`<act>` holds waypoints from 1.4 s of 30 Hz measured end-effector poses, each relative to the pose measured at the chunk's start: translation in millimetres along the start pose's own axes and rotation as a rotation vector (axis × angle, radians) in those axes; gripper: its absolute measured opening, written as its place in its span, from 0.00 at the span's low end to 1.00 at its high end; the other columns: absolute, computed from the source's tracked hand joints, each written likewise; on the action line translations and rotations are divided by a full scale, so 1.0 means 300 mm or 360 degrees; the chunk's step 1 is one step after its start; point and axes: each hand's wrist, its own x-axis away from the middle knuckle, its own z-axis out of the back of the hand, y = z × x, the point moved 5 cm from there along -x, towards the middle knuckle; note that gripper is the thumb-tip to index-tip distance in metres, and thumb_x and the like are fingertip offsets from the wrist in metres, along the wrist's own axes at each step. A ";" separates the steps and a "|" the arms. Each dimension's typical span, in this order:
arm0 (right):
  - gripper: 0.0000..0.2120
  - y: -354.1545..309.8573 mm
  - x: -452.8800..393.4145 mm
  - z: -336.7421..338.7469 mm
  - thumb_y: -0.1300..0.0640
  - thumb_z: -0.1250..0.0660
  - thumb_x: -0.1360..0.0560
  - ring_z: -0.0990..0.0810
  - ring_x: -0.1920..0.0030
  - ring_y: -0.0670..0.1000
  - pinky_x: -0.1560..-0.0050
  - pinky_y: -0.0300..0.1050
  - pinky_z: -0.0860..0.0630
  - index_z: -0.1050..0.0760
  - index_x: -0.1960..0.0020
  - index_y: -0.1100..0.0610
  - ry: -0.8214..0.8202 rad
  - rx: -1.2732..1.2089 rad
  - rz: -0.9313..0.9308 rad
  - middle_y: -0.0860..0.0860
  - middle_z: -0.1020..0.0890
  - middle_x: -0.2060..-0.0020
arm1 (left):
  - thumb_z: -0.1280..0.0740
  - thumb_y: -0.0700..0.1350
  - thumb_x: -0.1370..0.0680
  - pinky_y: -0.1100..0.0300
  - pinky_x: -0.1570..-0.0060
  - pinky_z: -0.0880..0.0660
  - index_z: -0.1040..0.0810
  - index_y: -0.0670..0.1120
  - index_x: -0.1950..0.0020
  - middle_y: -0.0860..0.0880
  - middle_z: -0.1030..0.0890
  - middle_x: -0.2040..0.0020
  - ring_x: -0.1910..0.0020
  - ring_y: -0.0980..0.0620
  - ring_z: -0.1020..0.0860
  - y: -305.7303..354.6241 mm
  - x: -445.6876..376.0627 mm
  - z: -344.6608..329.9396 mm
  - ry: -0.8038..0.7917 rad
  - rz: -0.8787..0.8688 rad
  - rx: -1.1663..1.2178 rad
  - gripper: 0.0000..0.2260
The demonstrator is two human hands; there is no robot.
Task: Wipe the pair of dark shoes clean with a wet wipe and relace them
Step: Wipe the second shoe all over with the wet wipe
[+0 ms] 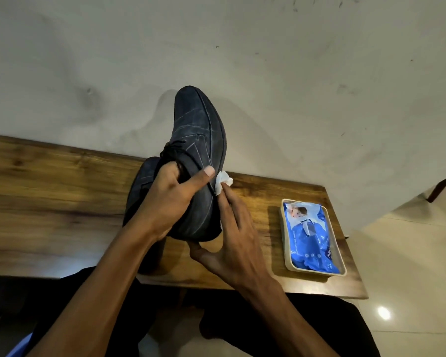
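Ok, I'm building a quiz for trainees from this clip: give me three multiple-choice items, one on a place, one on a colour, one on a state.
1. Where is the wipes pack?
A. in a tray on the table
B. on the floor
C. on the person's lap

2. What colour is the pack?
A. red
B. blue
C. green

3. What is the left hand doing?
A. resting flat on the table
B. hanging idle
C. holding the raised shoe

Answers:
A, it lies in the beige tray.
B, the wrapper is blue.
C, thumb and fingers grip the shoe while the right hand presses the wipe on it.

Second shoe [139, 191] mostly behind the hands [165, 199].
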 end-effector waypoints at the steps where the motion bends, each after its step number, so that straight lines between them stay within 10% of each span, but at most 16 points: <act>1: 0.44 -0.006 0.000 0.014 0.49 0.21 0.31 0.32 0.25 0.57 0.24 0.45 0.34 0.35 0.24 0.67 0.0063 0.0025 0.0059 0.61 0.30 0.27 | 0.33 0.45 0.21 0.63 0.53 0.20 0.19 0.50 0.51 0.55 0.13 0.55 0.53 0.58 0.15 0.000 0.000 0.007 0.0042 -0.0003 0.0030 0.03; 8: 0.26 -0.039 -0.001 0.077 0.57 0.22 0.25 0.26 0.29 0.57 0.28 0.52 0.28 0.23 0.32 0.66 0.0307 0.0019 0.0333 0.59 0.22 0.32 | 0.34 0.51 0.21 0.52 0.49 0.19 0.21 0.43 0.37 0.44 0.15 0.44 0.45 0.46 0.16 -0.041 -0.036 0.074 0.0328 0.0317 0.0749 0.17; 22: 0.38 0.036 -0.171 0.084 0.41 0.42 0.19 0.54 0.17 0.52 0.19 0.60 0.46 0.47 0.18 0.64 -0.0255 -0.0200 0.0035 0.56 0.47 0.17 | 0.38 0.52 0.18 0.45 0.34 0.27 0.23 0.42 0.32 0.41 0.18 0.37 0.37 0.42 0.20 -0.099 -0.024 0.017 0.0077 0.0529 0.0879 0.19; 42: 0.23 -0.046 -0.008 0.079 0.63 0.33 0.19 0.37 0.21 0.59 0.25 0.56 0.32 0.31 0.27 0.69 0.0134 0.0096 0.0220 0.63 0.31 0.25 | 0.43 0.51 0.15 0.44 0.45 0.25 0.22 0.42 0.47 0.39 0.19 0.45 0.49 0.42 0.20 -0.143 -0.056 0.022 0.0651 0.0609 0.1393 0.16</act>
